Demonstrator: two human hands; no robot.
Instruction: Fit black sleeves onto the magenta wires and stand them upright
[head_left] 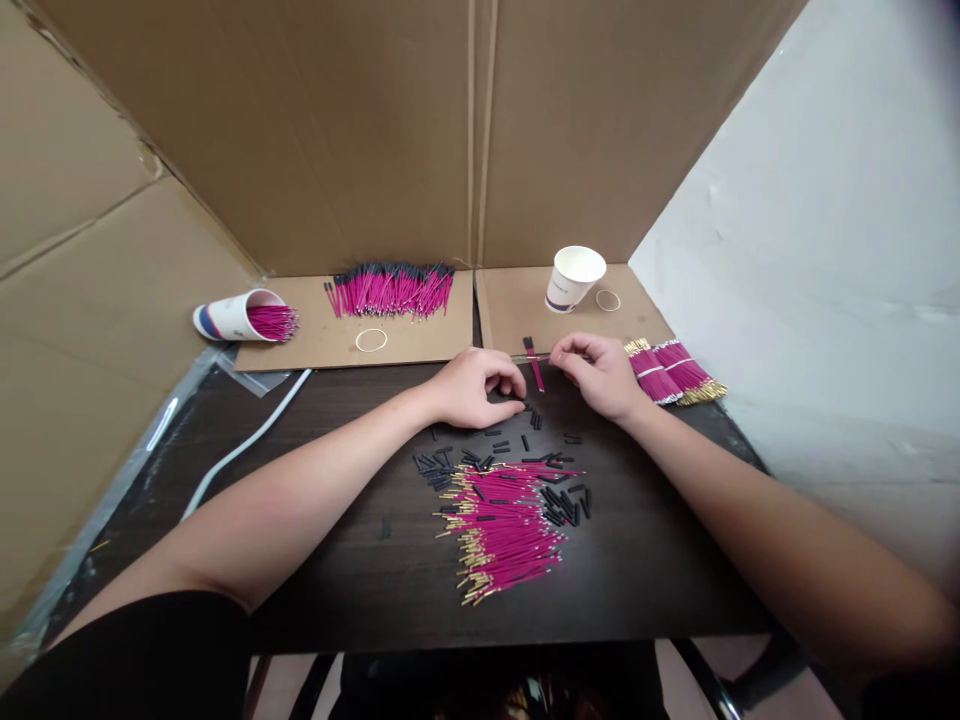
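honestly just keep the thin magenta gold-tipped pin (535,368) steady at the table's far edge, right hand (600,375) pinching it, while the curled left hand (474,387) feeds a small black sleeve (523,407) straight on.

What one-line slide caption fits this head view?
Two hands, left hand and right hand, meet over a pink wire behind a loose pile of pink wires on a dark table.
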